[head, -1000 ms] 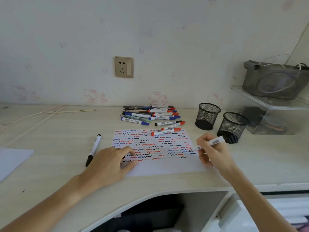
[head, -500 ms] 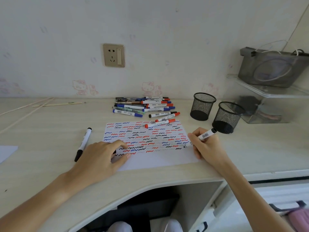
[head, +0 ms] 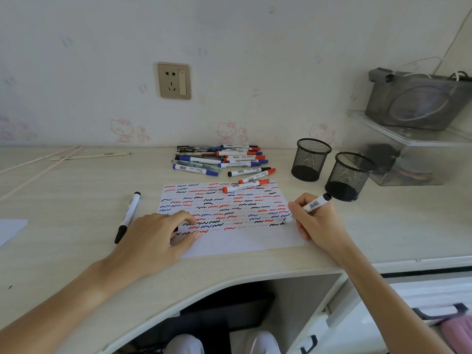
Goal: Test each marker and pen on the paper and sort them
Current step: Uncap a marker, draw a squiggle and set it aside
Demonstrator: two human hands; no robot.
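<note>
A white paper (head: 245, 241) covered with red, blue and black squiggles lies on the desk. My right hand (head: 319, 223) grips a black-ended white marker (head: 313, 205), its tip touching the paper at the right end of a squiggle row. My left hand (head: 158, 236) rests on the paper's left edge, fingers curled; something dark shows under them, unclear what. A black marker (head: 127, 217) lies left of the paper. Red-capped markers (head: 246, 185) lie on the paper's top edge. A pile of markers and pens (head: 219, 158) sits behind it.
Two black mesh cups, one (head: 310, 159) behind the other (head: 348, 176), stand right of the paper. A clear shelf (head: 408, 136) with a grey bag stands at far right. Thin sticks (head: 86, 156) lie at back left; another white sheet (head: 10, 229) at the left edge.
The camera view has shifted. My right hand keeps the marker tip on the paper's right side, where a black squiggle has appeared. The left hand stays in place.
</note>
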